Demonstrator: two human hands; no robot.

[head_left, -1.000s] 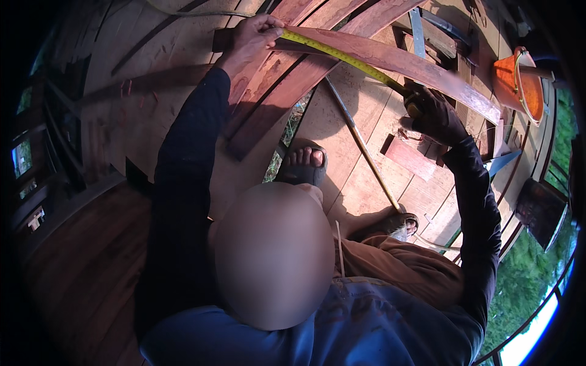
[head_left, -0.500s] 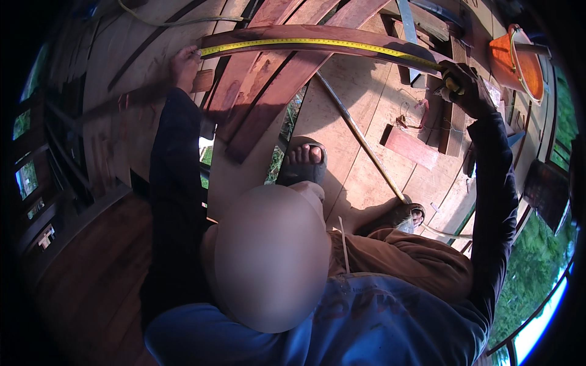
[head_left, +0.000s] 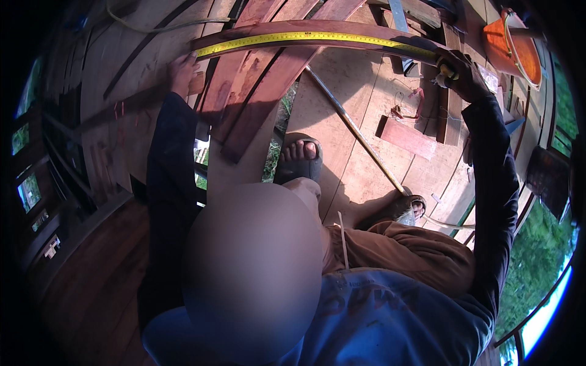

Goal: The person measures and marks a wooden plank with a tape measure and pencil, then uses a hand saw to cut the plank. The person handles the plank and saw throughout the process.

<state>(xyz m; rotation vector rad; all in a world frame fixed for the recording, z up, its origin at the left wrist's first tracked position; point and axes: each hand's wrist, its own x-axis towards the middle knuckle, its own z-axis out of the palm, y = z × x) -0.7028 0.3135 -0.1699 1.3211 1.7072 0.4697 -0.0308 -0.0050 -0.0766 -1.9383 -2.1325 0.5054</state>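
Observation:
A yellow tape measure (head_left: 305, 35) is stretched along a long reddish-brown plank (head_left: 281, 28) lying across several other reddish boards (head_left: 244, 79). At the plank's left end, my left hand (head_left: 182, 73) pinches the tip of the tape. On the right, my right hand (head_left: 462, 75) is closed round the yellow-and-dark tape case (head_left: 447, 72) at the plank's right end. The tape curves slightly in the fisheye view along the plank's face.
A metal rod (head_left: 351, 128) lies diagonally on the plank floor (head_left: 329, 110) near my sandalled feet. A short pinkish board (head_left: 408, 137), red-and-wire scraps (head_left: 409, 104) and a metal tool (head_left: 397, 15) lie rightward. An orange bucket (head_left: 506, 52) stands upper right; gaps in the floor show greenery.
My left hand has moved left and down to the plank's end, and my right hand right and up, lengthening the exposed tape. The plank now lies flatter across the view.

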